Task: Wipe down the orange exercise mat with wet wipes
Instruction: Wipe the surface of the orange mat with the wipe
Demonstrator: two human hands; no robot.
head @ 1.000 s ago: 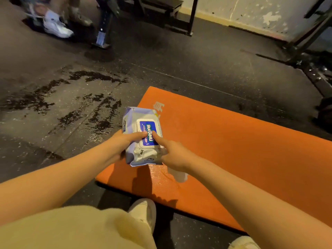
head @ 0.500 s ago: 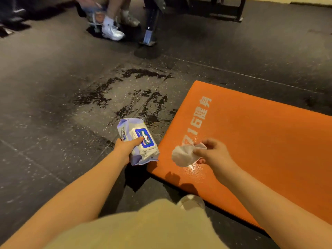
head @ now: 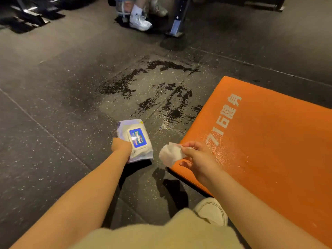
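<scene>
The floor (head: 53, 123) ahead of me is dark rubber tiling with pale speckles; straight seams (head: 45, 129) run between the tiles; wet patches (head: 152, 90) lie dark and irregular near the centre of my view, with a glossy sheen at their near edge. At the far edge, a metal post (head: 177, 22) stands on a flat foot; just left of it, another person's white trainer (head: 140, 23) rests on the floor; a dark equipment frame (head: 28, 15) occupies the far left corner; the floor reads brighter at centre, darker at far left.

White "716健身" on orange mat (head: 269, 159), "HuiBaiLi" on wipes pack (head: 136, 139) lid
</scene>
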